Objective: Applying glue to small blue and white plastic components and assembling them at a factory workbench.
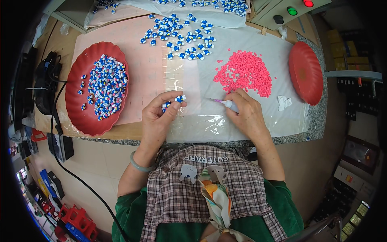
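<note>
Working at a bench [317,119] with a speckled edge, you pinch a small blue-and-white figurine [179,98] between the thumb and fingers of your left hand [162,113], while a second blue-and-white piece [165,105] shows tucked against the fingers of that same hand. Your right hand [246,112], well apart from the left, is clamped on a small pale squeeze bottle [231,105], its fine needle tip pointing left toward the pinched figurine without touching it. Just beyond your right hand, a heap of pink pieces [250,72] spreads across a white sheet [209,82], with a crumpled white tissue [284,103] off to its right. Farther away from you, loose blue-and-white figurines [193,52] lie scattered. To your left, a red scalloped tray [73,109] bears a mound of small figurines [107,86]; a second red tray [305,74] sits at your far right. A control box [274,8] at the back shows green and red lights.
</note>
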The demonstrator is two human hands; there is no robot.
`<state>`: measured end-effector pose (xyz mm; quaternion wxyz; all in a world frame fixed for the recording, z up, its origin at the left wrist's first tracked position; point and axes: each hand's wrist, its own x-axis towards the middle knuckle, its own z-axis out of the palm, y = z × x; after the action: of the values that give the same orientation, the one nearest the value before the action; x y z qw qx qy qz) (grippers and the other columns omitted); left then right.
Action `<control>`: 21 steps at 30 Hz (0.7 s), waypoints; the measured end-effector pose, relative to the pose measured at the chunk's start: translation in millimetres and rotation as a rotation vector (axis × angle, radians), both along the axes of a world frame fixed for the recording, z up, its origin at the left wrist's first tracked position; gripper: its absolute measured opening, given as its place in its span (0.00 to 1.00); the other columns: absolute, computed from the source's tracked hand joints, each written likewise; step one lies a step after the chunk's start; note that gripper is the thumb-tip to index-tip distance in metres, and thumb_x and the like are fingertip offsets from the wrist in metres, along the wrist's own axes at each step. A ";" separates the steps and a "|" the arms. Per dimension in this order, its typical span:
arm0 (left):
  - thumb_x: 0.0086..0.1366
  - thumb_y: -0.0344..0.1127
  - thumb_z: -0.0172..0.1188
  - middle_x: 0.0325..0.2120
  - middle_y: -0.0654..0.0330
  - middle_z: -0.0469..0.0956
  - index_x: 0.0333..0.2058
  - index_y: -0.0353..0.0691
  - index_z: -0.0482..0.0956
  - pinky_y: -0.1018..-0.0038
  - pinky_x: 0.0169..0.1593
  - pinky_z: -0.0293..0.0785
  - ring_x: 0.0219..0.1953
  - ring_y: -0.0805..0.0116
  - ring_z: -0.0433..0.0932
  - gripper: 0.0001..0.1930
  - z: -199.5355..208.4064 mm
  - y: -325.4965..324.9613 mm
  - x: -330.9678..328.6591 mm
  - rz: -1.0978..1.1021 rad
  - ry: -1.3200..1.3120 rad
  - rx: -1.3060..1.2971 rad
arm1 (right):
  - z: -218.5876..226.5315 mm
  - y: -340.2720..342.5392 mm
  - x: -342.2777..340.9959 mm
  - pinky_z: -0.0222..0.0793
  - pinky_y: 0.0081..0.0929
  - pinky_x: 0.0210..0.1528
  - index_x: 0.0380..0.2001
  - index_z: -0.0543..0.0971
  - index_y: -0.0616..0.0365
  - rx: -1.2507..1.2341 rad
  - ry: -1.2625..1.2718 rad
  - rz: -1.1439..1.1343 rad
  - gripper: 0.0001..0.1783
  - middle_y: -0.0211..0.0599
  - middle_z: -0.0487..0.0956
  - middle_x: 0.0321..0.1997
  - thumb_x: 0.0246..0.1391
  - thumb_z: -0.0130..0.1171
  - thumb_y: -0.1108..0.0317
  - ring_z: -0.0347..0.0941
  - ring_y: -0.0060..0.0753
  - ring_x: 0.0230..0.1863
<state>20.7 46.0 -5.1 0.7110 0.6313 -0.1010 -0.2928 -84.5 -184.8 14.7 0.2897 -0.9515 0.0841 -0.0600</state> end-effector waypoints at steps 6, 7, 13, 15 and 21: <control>0.67 0.27 0.56 0.39 0.61 0.80 0.48 0.33 0.77 0.87 0.33 0.69 0.41 0.78 0.79 0.12 4.1 -10.4 -8.6 -0.043 0.010 -0.003 | -3.6 -2.6 -0.8 0.71 0.30 0.37 0.33 0.76 0.62 0.121 -0.034 -0.040 0.10 0.40 0.77 0.33 0.44 0.63 0.77 0.76 0.42 0.33; 0.67 0.27 0.57 0.40 0.61 0.80 0.49 0.34 0.76 0.87 0.33 0.68 0.40 0.79 0.79 0.12 4.5 -13.9 -11.6 -0.062 -0.005 -0.022 | -4.4 -2.7 -0.6 0.71 0.28 0.38 0.33 0.76 0.62 0.150 -0.055 -0.053 0.10 0.39 0.77 0.33 0.45 0.63 0.77 0.76 0.38 0.33; 0.67 0.25 0.56 0.40 0.61 0.79 0.48 0.31 0.76 0.83 0.42 0.73 0.42 0.75 0.79 0.12 -1.6 -25.7 -18.9 -0.189 -0.077 0.006 | 2.1 2.2 -6.2 0.69 0.21 0.39 0.30 0.75 0.62 0.673 0.026 -0.065 0.06 0.29 0.78 0.31 0.48 0.60 0.79 0.73 0.19 0.34; 0.66 0.25 0.57 0.39 0.60 0.79 0.47 0.33 0.78 0.81 0.44 0.74 0.42 0.75 0.79 0.12 -1.3 -28.4 -20.0 -0.249 -0.185 0.084 | 6.2 7.2 -5.5 0.69 0.20 0.39 0.30 0.75 0.61 0.779 0.047 -0.062 0.06 0.29 0.78 0.31 0.48 0.60 0.80 0.72 0.18 0.34; 0.64 0.24 0.57 0.37 0.57 0.80 0.45 0.34 0.79 0.79 0.41 0.73 0.38 0.73 0.78 0.11 2.5 -34.1 -21.8 -0.263 -0.391 0.113 | 8.7 23.3 -3.8 0.69 0.19 0.40 0.31 0.74 0.60 0.818 0.027 -0.073 0.09 0.28 0.77 0.31 0.47 0.63 0.79 0.71 0.17 0.34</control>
<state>-1.2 11.9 -2.5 0.5972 0.6963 -0.3016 -0.2600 -88.4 -161.5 23.4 0.6406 -0.7550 0.1387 -0.0193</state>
